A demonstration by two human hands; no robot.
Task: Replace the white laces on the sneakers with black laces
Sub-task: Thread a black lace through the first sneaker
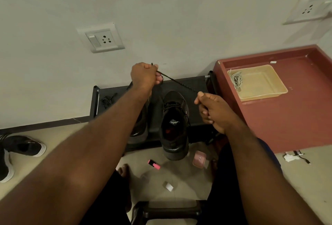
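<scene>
Lying near sneaker (175, 126): highlighter (154, 164), tray (265, 85).

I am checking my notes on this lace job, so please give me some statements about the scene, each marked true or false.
1. The left hand and the right hand hold a black lace stretched between them. True.
2. The white laces lie on the floor. False: they lie in the tray on the red table.
3. The sneaker between the arms stands on the red table. False: it stands on the black rack.
4. A pink marker lies on the floor. True.
</scene>
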